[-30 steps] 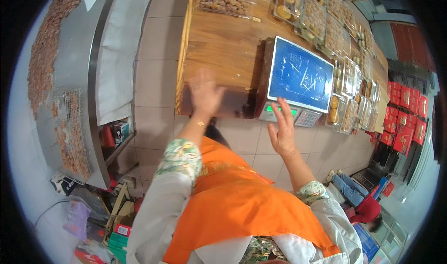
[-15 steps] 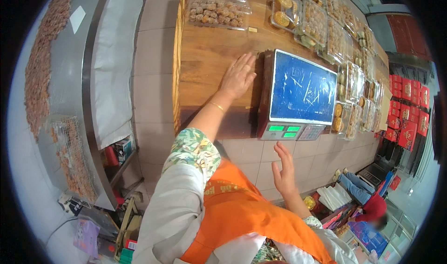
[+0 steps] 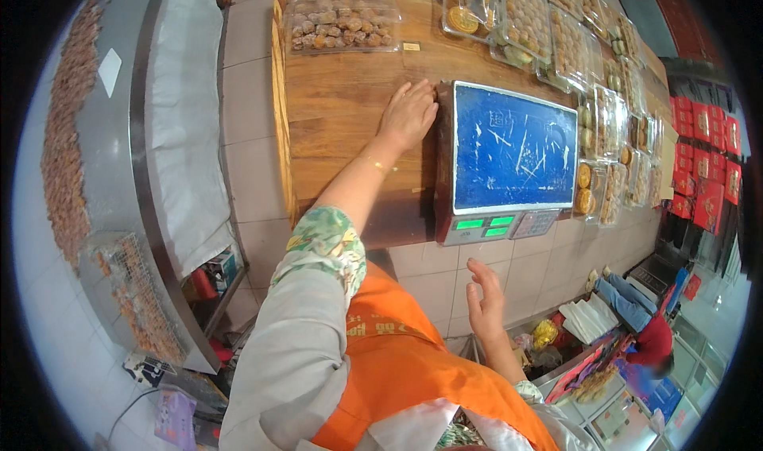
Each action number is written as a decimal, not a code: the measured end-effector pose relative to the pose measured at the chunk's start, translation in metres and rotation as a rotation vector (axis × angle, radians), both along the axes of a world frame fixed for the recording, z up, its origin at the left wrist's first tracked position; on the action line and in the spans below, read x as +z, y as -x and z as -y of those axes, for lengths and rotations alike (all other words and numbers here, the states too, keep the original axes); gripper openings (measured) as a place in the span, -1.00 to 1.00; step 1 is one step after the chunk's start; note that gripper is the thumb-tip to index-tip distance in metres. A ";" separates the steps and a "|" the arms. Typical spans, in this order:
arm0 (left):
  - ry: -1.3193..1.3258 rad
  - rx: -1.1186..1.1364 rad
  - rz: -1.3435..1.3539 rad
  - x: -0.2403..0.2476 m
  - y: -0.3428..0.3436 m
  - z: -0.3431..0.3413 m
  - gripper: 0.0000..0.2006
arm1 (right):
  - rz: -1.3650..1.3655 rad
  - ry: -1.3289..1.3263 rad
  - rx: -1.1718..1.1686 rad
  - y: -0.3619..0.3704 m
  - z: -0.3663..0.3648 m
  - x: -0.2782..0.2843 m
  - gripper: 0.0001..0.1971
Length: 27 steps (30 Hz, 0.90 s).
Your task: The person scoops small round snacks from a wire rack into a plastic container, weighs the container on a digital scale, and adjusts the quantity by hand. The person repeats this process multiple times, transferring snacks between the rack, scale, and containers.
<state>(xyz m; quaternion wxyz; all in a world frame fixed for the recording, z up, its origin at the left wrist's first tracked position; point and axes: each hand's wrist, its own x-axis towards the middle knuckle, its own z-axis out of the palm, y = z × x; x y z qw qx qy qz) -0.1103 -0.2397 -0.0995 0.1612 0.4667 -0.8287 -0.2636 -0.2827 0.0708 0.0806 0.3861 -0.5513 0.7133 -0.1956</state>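
My left hand (image 3: 409, 116) rests palm down on the wooden table (image 3: 334, 109), fingers stretched out. Its fingertips come up beside the far left corner of a digital scale (image 3: 515, 149), and I cannot tell whether they touch it. The scale has a scratched blue platform bearing nothing, and lit green displays above the near edge of the table. In front of the scale, my right hand (image 3: 486, 300) hangs in the air, fingers extended and thumb apart, holding nothing.
Clear boxes of small round sweets (image 3: 342, 23) lie far left. Boxes of round pastries (image 3: 469, 6) and more packs (image 3: 608, 125) line the far and right sides. A metal counter (image 3: 111, 165) stands left. Red boxes (image 3: 707, 165) are stacked right; a person in red (image 3: 653, 340) sits lower right.
My left hand has slid a little farther along the table, closer to the scale's side. The right hand has drawn slightly back from the scale. The whole view has shifted somewhat.
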 end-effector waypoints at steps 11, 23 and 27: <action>0.177 0.035 0.414 0.008 0.005 -0.127 -0.41 | 0.085 -0.023 -0.034 0.002 -0.002 -0.014 -0.72; -0.035 0.062 0.090 0.028 -0.025 -0.206 -0.35 | 0.050 -0.128 0.013 -0.007 0.005 -0.007 -0.71; -0.553 0.352 -0.298 0.050 -0.012 -0.196 -0.58 | 0.016 0.193 0.167 -0.023 0.043 0.006 -0.63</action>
